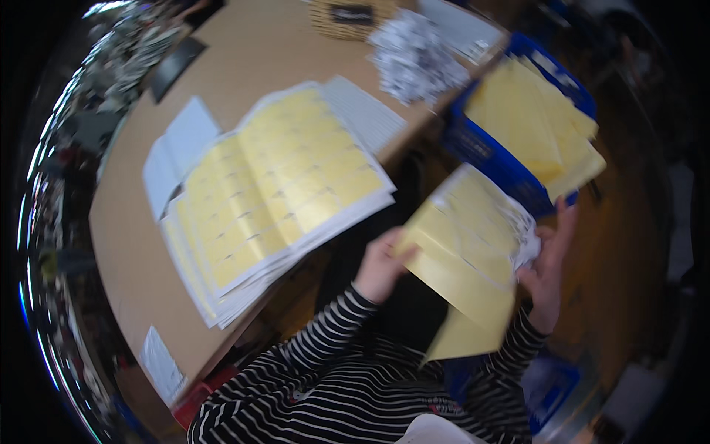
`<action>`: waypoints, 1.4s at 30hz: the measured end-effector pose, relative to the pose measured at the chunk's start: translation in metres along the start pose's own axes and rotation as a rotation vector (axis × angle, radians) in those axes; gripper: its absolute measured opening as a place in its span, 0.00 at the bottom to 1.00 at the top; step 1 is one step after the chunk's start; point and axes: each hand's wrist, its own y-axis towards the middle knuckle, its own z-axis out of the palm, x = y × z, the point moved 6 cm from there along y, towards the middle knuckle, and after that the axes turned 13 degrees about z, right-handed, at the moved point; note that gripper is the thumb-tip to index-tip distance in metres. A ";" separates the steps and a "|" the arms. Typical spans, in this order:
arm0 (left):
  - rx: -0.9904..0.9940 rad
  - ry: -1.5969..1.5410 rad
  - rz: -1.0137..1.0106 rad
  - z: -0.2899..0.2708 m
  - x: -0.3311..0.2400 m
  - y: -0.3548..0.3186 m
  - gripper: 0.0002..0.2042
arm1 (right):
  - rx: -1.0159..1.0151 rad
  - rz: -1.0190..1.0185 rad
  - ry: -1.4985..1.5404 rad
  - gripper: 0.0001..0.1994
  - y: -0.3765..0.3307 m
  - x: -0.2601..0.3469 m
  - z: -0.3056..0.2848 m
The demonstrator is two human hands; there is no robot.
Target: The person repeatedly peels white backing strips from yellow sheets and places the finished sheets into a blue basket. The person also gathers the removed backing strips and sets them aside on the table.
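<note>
I am watching through the head camera as the left hand (382, 266) is pinching the near-left part of a yellow backing sheet (473, 229), while the right hand (547, 277) is grasping bunched white paper strips (526, 240) along that sheet's right edge. The sheet is hanging in the air above the lap, between the brown table (244, 44) and the blue crate (510, 169). A yellow flap (473, 329) is dangling beneath it; I am not able to tell whether it is a fold or another sheet.

As for progress, I am judging this sheet to be partway stripped, with white paper apparently clinging to its edge. Bare-looking yellow sheets (529, 118) are already filling the crate, and a heap of crumpled white strips (416, 59) is sitting at the table's edge, so several sheets are seeming finished. A thick stack of printed yellow sheets (274, 185) is lying on the table, probably remaining to be handled. Blur is hiding the finer marks from me.
</note>
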 end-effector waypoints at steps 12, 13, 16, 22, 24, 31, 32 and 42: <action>0.494 0.416 -0.146 -0.039 0.063 -0.045 0.19 | 0.925 -0.211 -0.979 0.36 -0.022 -0.068 0.153; 0.545 0.508 -0.181 -0.045 0.068 -0.049 0.18 | 0.871 -0.273 -1.000 0.34 -0.025 -0.071 0.156; 0.512 0.407 -0.207 -0.053 0.069 -0.058 0.22 | 0.735 -0.367 -1.047 0.29 -0.027 -0.084 0.155; 0.527 0.328 -0.244 -0.057 0.070 -0.062 0.25 | 0.510 -0.305 -1.117 0.24 -0.007 -0.095 0.120; 0.532 0.363 -0.224 -0.058 0.070 -0.059 0.25 | 0.450 -0.270 -1.141 0.23 0.005 -0.093 0.102; 0.419 0.066 -0.282 -0.066 0.057 -0.047 0.23 | 0.305 -0.264 -1.195 0.20 0.016 -0.083 0.061; 0.430 0.059 -0.290 -0.068 0.053 -0.045 0.23 | 0.270 -0.345 -1.195 0.20 0.014 -0.078 0.059; 0.441 0.256 -0.269 -0.099 0.033 -0.043 0.19 | -0.057 -0.356 -1.409 0.17 0.040 -0.112 -0.019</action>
